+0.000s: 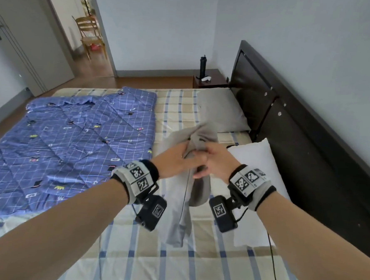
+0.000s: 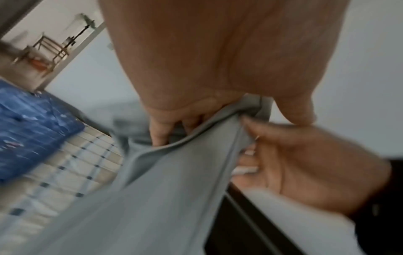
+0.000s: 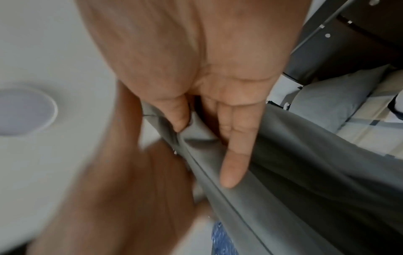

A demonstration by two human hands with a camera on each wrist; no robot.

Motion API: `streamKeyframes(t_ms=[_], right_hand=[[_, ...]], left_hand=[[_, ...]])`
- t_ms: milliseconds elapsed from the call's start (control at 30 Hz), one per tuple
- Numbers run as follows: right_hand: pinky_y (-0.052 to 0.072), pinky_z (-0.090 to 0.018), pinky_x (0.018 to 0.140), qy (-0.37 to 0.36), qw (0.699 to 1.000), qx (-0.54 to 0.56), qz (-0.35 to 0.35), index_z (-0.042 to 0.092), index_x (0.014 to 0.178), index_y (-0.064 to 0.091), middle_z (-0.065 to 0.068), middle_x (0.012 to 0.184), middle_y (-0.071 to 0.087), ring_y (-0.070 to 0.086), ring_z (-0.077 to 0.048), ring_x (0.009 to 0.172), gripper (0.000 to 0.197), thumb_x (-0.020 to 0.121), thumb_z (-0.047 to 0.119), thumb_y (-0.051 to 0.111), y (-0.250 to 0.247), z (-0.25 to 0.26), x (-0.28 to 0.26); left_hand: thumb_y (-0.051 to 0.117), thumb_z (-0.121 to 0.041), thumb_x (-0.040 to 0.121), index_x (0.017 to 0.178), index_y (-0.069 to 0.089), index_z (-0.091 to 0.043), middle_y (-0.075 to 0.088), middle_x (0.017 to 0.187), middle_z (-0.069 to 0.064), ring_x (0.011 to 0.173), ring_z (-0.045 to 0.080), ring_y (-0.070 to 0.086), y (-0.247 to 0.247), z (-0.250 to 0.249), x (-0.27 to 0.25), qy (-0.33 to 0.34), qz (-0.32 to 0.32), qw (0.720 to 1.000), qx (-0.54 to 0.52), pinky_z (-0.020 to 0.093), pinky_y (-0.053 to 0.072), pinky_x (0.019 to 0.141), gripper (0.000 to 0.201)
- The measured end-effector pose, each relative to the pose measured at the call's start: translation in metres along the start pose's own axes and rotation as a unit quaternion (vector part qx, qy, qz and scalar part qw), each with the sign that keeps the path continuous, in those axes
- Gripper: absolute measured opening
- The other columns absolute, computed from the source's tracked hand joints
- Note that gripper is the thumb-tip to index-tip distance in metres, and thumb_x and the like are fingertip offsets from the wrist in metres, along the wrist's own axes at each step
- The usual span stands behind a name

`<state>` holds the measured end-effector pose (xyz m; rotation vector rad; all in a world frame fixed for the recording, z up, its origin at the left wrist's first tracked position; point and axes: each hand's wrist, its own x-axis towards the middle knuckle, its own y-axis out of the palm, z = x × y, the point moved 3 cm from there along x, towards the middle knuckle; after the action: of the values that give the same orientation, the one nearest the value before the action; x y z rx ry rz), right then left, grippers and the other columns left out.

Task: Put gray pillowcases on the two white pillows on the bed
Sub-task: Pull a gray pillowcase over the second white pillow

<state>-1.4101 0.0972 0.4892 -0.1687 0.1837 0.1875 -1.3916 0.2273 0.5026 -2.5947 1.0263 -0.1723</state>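
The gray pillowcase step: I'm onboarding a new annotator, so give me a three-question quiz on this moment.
1. True or false: both hands hold the gray pillowcase above the bed.
2. Which pillow is bare? A) the white pillow nearest the person B) the far pillow by the nightstand
3. Fill in: the blue quilt lies to the person's ____.

Key: 1 true; 2 A; 3 left.
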Motion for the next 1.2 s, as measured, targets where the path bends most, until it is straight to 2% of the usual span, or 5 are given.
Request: streamKeyframes(t_ms=[300,533,700,1000,1200], right_hand=[[0.057,-0.039,0.087,-0.116,0.988,0.099,-0.018,0.018,0.11,0.065,-0.012,0.104,0.067,0.069,-0.025,0.097,0.02,0.1,0.016,0.048,-0.014,0.039,0.016],[0.051,-0.032,0.082,-0.01,0.947,-0.321,-0.001,0.018,0.102,0.061,0.004,0.1,0.067,0.064,-0.015,0.094,0.042,0.084,0.056,0.062,-0.03,-0.011,-0.002],[0.06,-0.041,0.077,0.102,0.979,-0.171,0.052,0.007,0.088,0.067,-0.006,0.073,0.072,0.072,-0.033,0.084,0.024,0.087,0.031,0.064,-0.024,-0.045,-0.014],[0.061,-0.039,0.069,0.073,0.993,0.092,-0.025,-0.006,0.112,0.062,-0.024,0.1,0.069,0.071,-0.031,0.087,0.031,0.099,0.019,0.052,-0.033,-0.013,-0.003],[0.057,-0.049,0.087,0.052,0.993,0.053,-0.095,0.001,0.095,0.068,-0.019,0.091,0.072,0.071,-0.031,0.09,0.031,0.091,0.031,0.064,-0.036,-0.013,0.007]], left_hand=[[0.057,-0.041,0.092,0.101,0.061,-0.013,0.065,0.089,0.003,0.084,0.024,0.064,0.016,0.099,-0.025,-0.209,-0.115,0.957,0.168,0.026,0.046,0.071,0.03],[0.053,-0.015,0.098,0.113,0.063,-0.011,0.069,0.102,0.011,0.09,0.026,0.067,-0.013,0.065,0.013,-0.163,-0.219,0.927,-0.259,0.035,0.056,0.077,0.019],[0.045,-0.016,0.102,0.113,0.058,-0.023,0.063,0.093,0.002,0.08,0.015,0.061,-0.021,0.055,0.026,-0.168,-0.218,0.893,-0.355,0.032,0.055,0.07,0.018],[0.057,-0.048,0.091,0.123,0.056,-0.015,0.071,0.113,0.004,0.102,0.022,0.069,0.011,0.049,0.01,-0.175,-0.015,0.965,-0.196,0.039,0.055,0.088,0.046],[0.058,-0.007,0.089,0.1,0.06,-0.005,0.069,0.104,0.022,0.088,0.028,0.069,0.024,0.06,0.003,-0.176,-0.059,0.982,-0.022,0.044,0.06,0.077,0.011]])
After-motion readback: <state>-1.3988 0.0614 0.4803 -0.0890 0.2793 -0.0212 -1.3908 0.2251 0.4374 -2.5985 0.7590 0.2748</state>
